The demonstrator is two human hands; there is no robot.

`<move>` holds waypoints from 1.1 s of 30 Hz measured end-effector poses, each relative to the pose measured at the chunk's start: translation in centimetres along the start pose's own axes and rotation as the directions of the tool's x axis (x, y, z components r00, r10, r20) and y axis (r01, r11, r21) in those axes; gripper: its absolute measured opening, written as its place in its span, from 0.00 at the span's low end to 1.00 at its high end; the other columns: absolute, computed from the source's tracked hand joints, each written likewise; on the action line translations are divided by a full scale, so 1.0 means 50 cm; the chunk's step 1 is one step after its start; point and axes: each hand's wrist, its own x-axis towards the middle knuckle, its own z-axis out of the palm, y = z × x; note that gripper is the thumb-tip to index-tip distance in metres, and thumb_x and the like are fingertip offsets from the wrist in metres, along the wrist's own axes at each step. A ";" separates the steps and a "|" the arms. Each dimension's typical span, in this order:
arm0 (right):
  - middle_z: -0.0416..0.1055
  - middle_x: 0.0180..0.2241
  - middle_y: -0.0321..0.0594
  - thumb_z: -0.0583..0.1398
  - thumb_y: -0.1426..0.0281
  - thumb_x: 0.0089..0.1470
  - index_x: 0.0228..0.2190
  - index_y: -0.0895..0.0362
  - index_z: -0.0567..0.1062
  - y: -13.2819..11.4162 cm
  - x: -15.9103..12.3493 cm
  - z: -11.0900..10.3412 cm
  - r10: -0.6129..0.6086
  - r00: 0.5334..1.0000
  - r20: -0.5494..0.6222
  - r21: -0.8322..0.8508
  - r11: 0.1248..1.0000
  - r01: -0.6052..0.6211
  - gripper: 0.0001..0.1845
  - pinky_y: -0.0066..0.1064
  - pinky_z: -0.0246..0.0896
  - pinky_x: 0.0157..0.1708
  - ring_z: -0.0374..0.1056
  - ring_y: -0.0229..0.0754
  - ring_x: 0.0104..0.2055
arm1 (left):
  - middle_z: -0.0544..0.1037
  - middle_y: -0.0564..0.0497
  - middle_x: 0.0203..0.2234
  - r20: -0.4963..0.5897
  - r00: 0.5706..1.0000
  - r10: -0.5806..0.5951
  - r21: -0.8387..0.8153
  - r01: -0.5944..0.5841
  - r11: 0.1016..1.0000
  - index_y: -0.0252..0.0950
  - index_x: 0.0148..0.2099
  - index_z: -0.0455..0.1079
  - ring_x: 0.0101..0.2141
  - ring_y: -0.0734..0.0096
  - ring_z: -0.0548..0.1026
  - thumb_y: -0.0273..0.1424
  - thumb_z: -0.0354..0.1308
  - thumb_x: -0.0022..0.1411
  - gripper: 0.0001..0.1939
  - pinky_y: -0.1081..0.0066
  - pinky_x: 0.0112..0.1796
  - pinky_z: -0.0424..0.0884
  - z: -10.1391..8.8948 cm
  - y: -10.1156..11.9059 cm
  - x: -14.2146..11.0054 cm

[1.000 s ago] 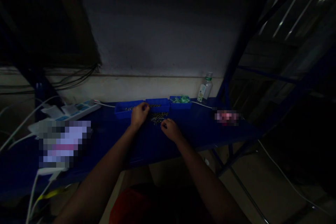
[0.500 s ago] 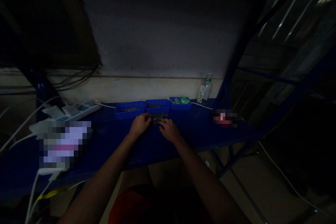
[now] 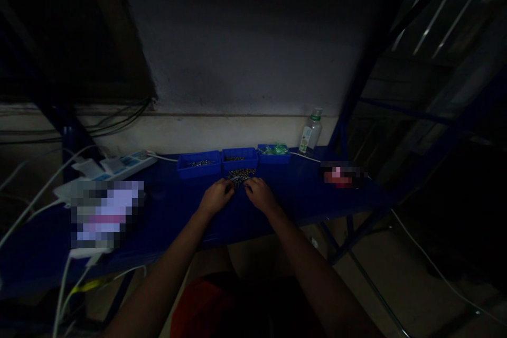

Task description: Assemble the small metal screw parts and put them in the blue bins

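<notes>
A loose pile of small metal pieces [image 3: 241, 173], some silver and some brass-coloured, lies on the blue table [image 3: 303, 190]; they look like screws, but the dim light hides their exact kind. At its left front edge is my left hand [image 3: 217, 196], fingers curled and thumb drawn in. My right hand [image 3: 260, 193] faces it from the right, fingertips bent together at the pile. Whatever either set of fingertips pinches is too small to make out. Just behind, a left blue bin [image 3: 198, 171] and a middle blue bin [image 3: 240, 166] hold similar small metal parts.
A right blue bin [image 3: 274, 159] contains green clear plastic. Beyond it stands a clear bottle [image 3: 312, 134]. A white power strip [image 3: 129, 166] with plugs and cables lies at left, near a blurred-out device [image 3: 109, 214]. Another blurred reddish item [image 3: 341, 175] sits at right.
Both hands have drawn slightly nearer me, to the pile's front edge. The pile's silver pieces show more between them. The whole view has shifted a little.
</notes>
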 end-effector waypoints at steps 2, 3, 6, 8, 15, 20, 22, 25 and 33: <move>0.67 0.36 0.41 0.52 0.74 0.54 0.35 0.55 0.70 0.001 -0.001 -0.001 -0.009 1.000 -0.006 0.011 1.000 0.010 0.09 0.33 0.54 0.45 0.60 0.42 0.42 | 0.71 0.49 0.33 0.009 1.000 0.001 -0.006 -0.001 1.000 0.39 0.39 0.69 0.33 0.68 0.71 0.36 0.47 0.59 0.12 0.73 0.32 0.62 -0.002 0.001 -0.001; 0.67 0.36 0.41 0.52 0.74 0.54 0.35 0.55 0.70 0.001 -0.002 -0.002 -0.019 1.000 -0.006 0.015 1.000 0.019 0.08 0.32 0.54 0.45 0.60 0.41 0.41 | 0.71 0.49 0.33 0.007 1.000 0.004 -0.010 -0.004 1.000 0.39 0.39 0.69 0.33 0.68 0.71 0.36 0.47 0.59 0.12 0.73 0.31 0.62 -0.002 0.002 -0.002; 0.67 0.36 0.39 0.53 0.74 0.53 0.34 0.55 0.70 0.003 -0.003 -0.002 -0.052 0.999 -0.001 0.030 0.998 0.052 0.07 0.30 0.55 0.44 0.61 0.39 0.41 | 0.71 0.50 0.33 -0.008 1.000 0.011 -0.024 -0.011 1.000 0.39 0.38 0.69 0.32 0.68 0.70 0.37 0.48 0.58 0.11 0.73 0.30 0.61 -0.001 0.000 -0.003; 0.67 0.36 0.39 0.54 0.73 0.53 0.33 0.54 0.70 0.004 -0.002 -0.001 -0.064 0.998 0.004 0.051 0.997 0.064 0.06 0.29 0.55 0.43 0.61 0.38 0.41 | 0.70 0.50 0.32 -0.005 1.000 0.023 -0.039 -0.024 0.999 0.39 0.37 0.69 0.31 0.68 0.70 0.37 0.49 0.57 0.11 0.73 0.30 0.61 0.000 -0.001 -0.003; 0.68 0.33 0.36 0.55 0.73 0.51 0.33 0.54 0.71 0.008 0.000 -0.001 -0.047 0.999 0.026 0.159 0.986 0.043 0.06 0.26 0.57 0.40 0.64 0.36 0.37 | 0.71 0.51 0.30 0.044 0.992 0.120 -0.104 -0.115 0.988 0.39 0.35 0.70 0.31 0.69 0.70 0.34 0.50 0.55 0.09 0.73 0.31 0.62 -0.003 0.000 -0.003; 0.69 0.30 0.35 0.57 0.73 0.49 0.32 0.55 0.72 0.006 0.001 -0.008 -0.052 0.997 0.060 0.204 0.978 0.038 0.06 0.25 0.57 0.36 0.64 0.34 0.33 | 0.72 0.51 0.31 0.055 0.989 0.134 -0.131 -0.126 0.983 0.39 0.36 0.71 0.32 0.70 0.70 0.36 0.49 0.56 0.11 0.74 0.33 0.63 -0.002 -0.003 -0.002; 0.69 0.29 0.34 0.57 0.72 0.49 0.32 0.55 0.72 0.005 0.001 -0.010 -0.069 0.996 0.061 0.220 0.974 0.054 0.05 0.24 0.57 0.35 0.64 0.34 0.32 | 0.72 0.51 0.32 0.059 0.989 0.137 -0.140 -0.128 0.982 0.39 0.37 0.71 0.32 0.70 0.70 0.37 0.49 0.57 0.12 0.74 0.34 0.63 0.000 -0.006 -0.001; 0.69 0.29 0.33 0.58 0.71 0.49 0.31 0.55 0.72 0.003 0.000 -0.013 -0.093 0.993 0.070 0.242 0.967 0.074 0.04 0.24 0.56 0.33 0.64 0.33 0.31 | 0.72 0.51 0.31 0.065 0.987 0.144 -0.150 -0.133 0.980 0.39 0.37 0.71 0.32 0.70 0.70 0.37 0.49 0.57 0.12 0.74 0.34 0.63 0.002 -0.009 0.001; 0.69 0.35 0.40 0.55 0.66 0.54 0.34 0.56 0.72 0.002 -0.001 -0.009 -0.118 0.992 0.042 0.153 0.982 0.110 0.09 0.30 0.53 0.44 0.62 0.37 0.41 | 0.72 0.50 0.31 0.055 0.982 0.179 -0.185 -0.166 0.969 0.39 0.37 0.70 0.31 0.70 0.70 0.36 0.47 0.59 0.12 0.74 0.33 0.63 -0.004 -0.001 -0.002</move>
